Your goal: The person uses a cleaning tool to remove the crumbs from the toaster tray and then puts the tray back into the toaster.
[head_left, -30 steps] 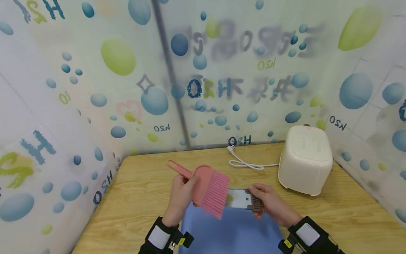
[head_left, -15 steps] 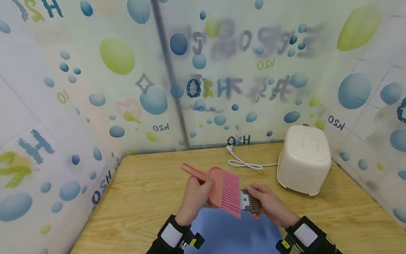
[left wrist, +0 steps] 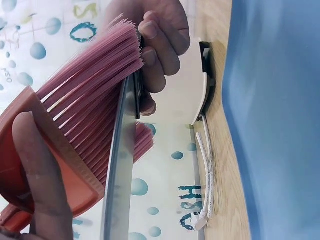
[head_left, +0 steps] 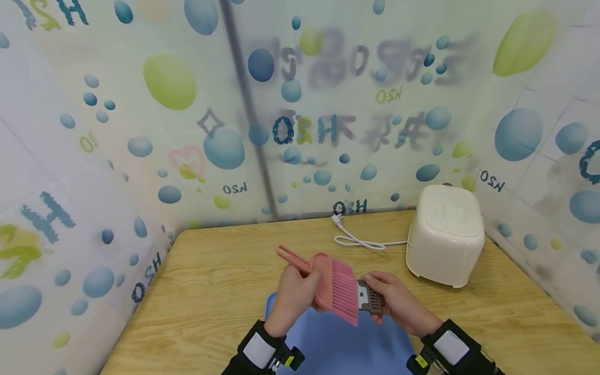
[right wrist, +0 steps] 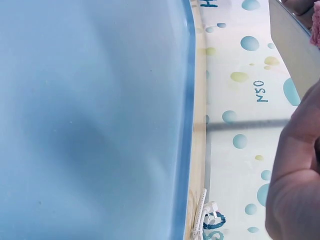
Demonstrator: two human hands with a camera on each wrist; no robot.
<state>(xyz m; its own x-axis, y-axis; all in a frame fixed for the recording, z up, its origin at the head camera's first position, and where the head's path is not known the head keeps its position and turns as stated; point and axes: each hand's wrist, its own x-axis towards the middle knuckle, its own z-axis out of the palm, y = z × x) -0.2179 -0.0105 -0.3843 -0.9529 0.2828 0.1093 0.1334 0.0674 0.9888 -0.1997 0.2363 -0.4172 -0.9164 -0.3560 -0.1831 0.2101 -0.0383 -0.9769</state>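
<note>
My left hand [head_left: 296, 291] grips a pink hand brush [head_left: 344, 291], thumb laid over its broad head, with the looped handle pointing up and left. The bristles lie across a flat metal crumb tray [head_left: 363, 297], hiding most of it in the head view. My right hand [head_left: 398, 299] pinches the crumb tray by its grey-brown slotted end. From the left wrist view, the bristles [left wrist: 100, 95] bend over the thin edge of the crumb tray [left wrist: 120, 160]. Its flat underside shows at the upper right of the right wrist view.
A blue tray [head_left: 347, 346] lies on the wooden table [head_left: 211, 281] below both hands. At the back right stands a cream toaster [head_left: 445, 234], its white cord [head_left: 361, 242] looped on the table with the plug at the left. Patterned curtains enclose the table.
My left hand has moved right with the brush, so the bristles now cover crumb tray surface that showed one second ago. The right hand keeps its hold, almost in place.
</note>
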